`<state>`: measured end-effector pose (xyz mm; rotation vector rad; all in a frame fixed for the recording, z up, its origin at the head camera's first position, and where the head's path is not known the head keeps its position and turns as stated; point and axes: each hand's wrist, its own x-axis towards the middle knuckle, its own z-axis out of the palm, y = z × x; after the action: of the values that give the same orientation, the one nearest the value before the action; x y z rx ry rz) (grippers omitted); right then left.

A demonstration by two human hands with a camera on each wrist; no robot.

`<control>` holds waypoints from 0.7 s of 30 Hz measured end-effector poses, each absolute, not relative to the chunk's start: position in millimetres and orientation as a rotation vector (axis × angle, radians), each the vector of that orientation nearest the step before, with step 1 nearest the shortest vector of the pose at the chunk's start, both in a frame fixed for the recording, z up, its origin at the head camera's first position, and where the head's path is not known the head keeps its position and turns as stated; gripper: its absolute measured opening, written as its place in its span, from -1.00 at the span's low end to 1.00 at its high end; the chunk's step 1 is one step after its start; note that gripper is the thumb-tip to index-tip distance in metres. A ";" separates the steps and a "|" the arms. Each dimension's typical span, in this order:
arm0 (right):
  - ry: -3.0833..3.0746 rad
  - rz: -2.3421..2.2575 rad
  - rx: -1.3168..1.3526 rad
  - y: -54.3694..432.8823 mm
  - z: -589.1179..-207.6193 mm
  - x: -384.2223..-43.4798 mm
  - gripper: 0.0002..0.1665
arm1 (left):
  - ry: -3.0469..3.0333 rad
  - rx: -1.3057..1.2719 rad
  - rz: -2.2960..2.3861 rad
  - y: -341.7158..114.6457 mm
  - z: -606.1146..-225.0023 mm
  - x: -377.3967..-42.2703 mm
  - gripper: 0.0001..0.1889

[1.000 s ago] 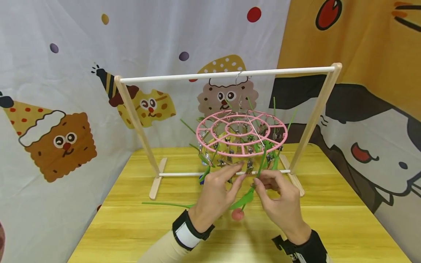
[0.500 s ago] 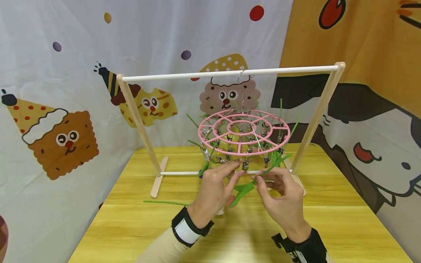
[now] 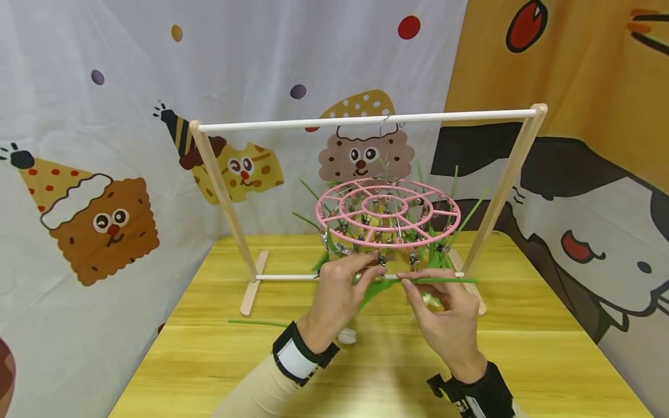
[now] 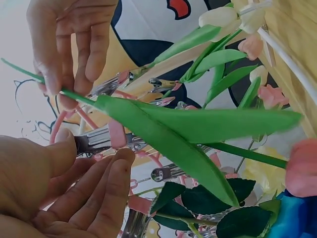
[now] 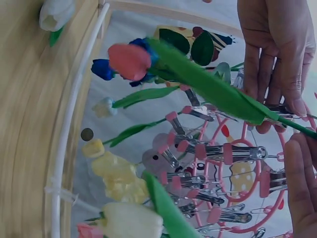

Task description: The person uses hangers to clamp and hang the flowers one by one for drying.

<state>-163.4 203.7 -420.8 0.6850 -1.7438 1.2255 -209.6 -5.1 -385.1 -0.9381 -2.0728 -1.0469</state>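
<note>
My right hand point(image 3: 444, 310) pinches the thin green stem of an artificial pink tulip point(image 4: 301, 168) between thumb and fingertips. The stem lies almost level in the head view, its bare end pointing right. Two long green leaves point(image 4: 198, 124) spread from it. My left hand point(image 3: 337, 296) pinches a metal clip point(image 4: 96, 141) with pink tips, thumb at its handle end. This clip belongs to the round pink hanger point(image 3: 387, 239), just above both hands. The tulip's stem passes close by the clip. In the head view the left hand hides the tulip's pink head.
The hanger hooks on the white top rod point(image 3: 292, 122) of a wooden stand point(image 3: 225, 203). Several artificial flowers hang heads-down from other clips, including a blue one point(image 5: 103, 69) and a yellow one point(image 5: 116, 171). A white tulip point(image 3: 347, 335) lies on the wooden table point(image 3: 209, 377).
My right hand has turned the tulip from upright to nearly level, its pink head swinging away behind my left hand. The left hand stays by the clip; the hanger has turned slightly.
</note>
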 end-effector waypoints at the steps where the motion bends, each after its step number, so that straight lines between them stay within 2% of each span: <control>1: -1.740 1.230 0.689 203.0 -421.8 -163.9 -0.48 | -2.074 -0.930 -1.048 -5.8 -385.1 -210.3 -0.79; 8: -1.756 1.298 0.686 197.7 -430.2 -165.6 -0.48 | -2.130 -0.899 -1.137 -11.3 -385.8 -212.5 -0.72; 21: -1.702 1.438 0.751 186.8 -436.1 -172.6 -0.51 | -2.118 -0.802 -1.454 -18.7 -390.6 -214.3 -0.72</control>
<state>-172.6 186.8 -436.1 0.7506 -1.7015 1.4384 -214.3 -18.7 -390.6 -0.8016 -2.1184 -1.4545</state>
